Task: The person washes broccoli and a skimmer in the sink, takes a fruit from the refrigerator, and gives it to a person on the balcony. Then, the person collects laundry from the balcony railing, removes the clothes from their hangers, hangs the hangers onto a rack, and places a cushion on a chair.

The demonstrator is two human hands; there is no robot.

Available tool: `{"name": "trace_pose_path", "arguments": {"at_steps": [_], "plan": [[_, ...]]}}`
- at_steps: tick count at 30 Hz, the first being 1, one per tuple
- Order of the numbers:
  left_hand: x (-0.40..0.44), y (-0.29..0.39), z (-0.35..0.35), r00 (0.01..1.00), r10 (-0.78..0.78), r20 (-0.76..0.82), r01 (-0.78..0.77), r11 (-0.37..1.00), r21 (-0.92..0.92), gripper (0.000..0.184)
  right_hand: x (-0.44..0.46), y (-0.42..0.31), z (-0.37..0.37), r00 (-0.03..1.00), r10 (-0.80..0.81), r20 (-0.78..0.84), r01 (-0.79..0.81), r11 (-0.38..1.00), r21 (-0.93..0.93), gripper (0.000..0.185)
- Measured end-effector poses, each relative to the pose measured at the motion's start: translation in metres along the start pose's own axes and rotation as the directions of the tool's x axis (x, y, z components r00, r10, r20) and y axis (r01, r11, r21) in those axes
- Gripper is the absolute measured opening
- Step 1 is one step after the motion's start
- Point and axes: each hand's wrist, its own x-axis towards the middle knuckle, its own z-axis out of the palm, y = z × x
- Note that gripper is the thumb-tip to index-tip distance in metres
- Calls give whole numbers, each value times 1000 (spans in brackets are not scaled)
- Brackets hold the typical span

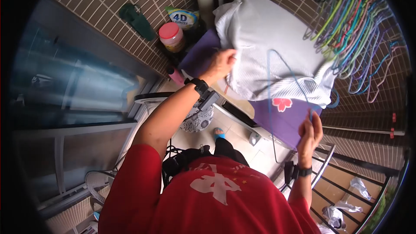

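Note:
A white garment with a ribbed lower part lies spread over a purple cover that has a pink flower print. At its left edge is my left hand, fingers closed in a pinch on the cloth. My right hand grips a thin blue clothes hanger by one end. The hanger stands out over the garment's lower right part, blurred by motion. Whether the hanger touches the cloth I cannot tell.
Many colourful hangers hang at the upper right. A pink-lidded jar and a 4D laundry bag stand at the back left, near a dark green holder on the tiled wall. Metal railings are at the lower right.

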Motion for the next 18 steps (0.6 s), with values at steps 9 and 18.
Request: {"name": "trace_pose_path", "arguments": {"at_steps": [9, 18], "plan": [[-1, -16, -20, 961, 146, -234, -39, 911, 410, 23, -72, -28, -70, 942, -10, -334, -4, 999, -41, 32], [48, -36, 20, 959, 153, -239, 4, 834, 551, 63, -65, -127, -100, 661, -485, -572, 310, 871, -381, 26]]}}
